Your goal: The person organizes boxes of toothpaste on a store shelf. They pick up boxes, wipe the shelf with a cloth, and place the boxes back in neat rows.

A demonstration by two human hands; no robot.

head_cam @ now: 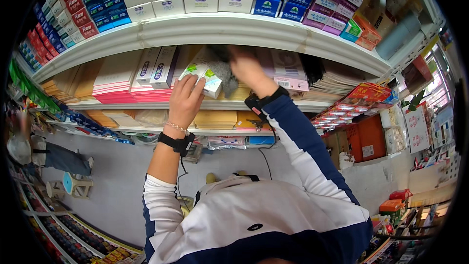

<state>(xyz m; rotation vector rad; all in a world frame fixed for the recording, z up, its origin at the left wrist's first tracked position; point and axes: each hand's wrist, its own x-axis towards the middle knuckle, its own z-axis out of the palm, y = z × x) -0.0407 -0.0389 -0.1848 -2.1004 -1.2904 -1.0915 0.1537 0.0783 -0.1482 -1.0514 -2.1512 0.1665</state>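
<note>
My left hand point(186, 97) rests with its fingertips on a white toothpaste-type box with green leaf pictures point(212, 86), which lies tilted on the middle shelf. My right hand point(250, 69), slightly blurred, reaches in just under the upper shelf with a grey cloth point(222, 77) at its fingers; the cloth hangs against the right side of the box, and the fingertips are hard to make out. Two white and purple boxes point(161, 68) lie to the left on a stack of white pads with pink edges point(113, 80). A pink box point(289, 69) lies right of my right hand.
Rows of toothpaste boxes point(200, 3) stand on the upper shelf point(220, 27), close above my hands. Brown paper envelopes point(215, 120) fill the shelf below. Red packets point(357, 102) hang at the right. At the far left are another person point(62, 156) and a plastic stool point(77, 184).
</note>
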